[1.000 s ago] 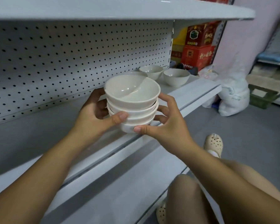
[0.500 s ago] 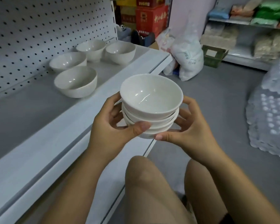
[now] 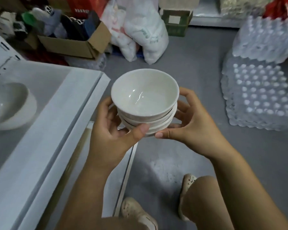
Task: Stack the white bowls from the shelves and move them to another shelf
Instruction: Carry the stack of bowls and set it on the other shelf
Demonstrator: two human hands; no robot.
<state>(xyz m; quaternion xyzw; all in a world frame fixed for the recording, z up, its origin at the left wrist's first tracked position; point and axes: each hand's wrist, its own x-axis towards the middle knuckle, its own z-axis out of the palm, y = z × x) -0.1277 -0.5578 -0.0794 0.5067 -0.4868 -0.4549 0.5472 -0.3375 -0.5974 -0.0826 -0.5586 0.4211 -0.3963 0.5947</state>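
A stack of several white bowls (image 3: 144,95) hangs in the air over the grey floor, just past the shelf's right end. My left hand (image 3: 114,130) grips the stack from the left, thumb across the lowest bowls. My right hand (image 3: 189,122) holds it from the right, fingers curled round the side and thumb under the bottom. One more white bowl (image 3: 8,105) sits on the white shelf (image 3: 56,117) at the far left, partly cut off by the frame edge.
A cardboard box (image 3: 70,45) of clutter and white plastic sacks (image 3: 145,34) stand on the floor beyond the shelf end. Shrink-wrapped packs of bottles (image 3: 259,87) are piled at the right. My feet in pale clogs (image 3: 136,213) are below.
The stack, held in both hands, has come out from the shelf and swung right, past the shelf's end and over the floor. The view has turned right and down; most shelf bowls have left the frame.
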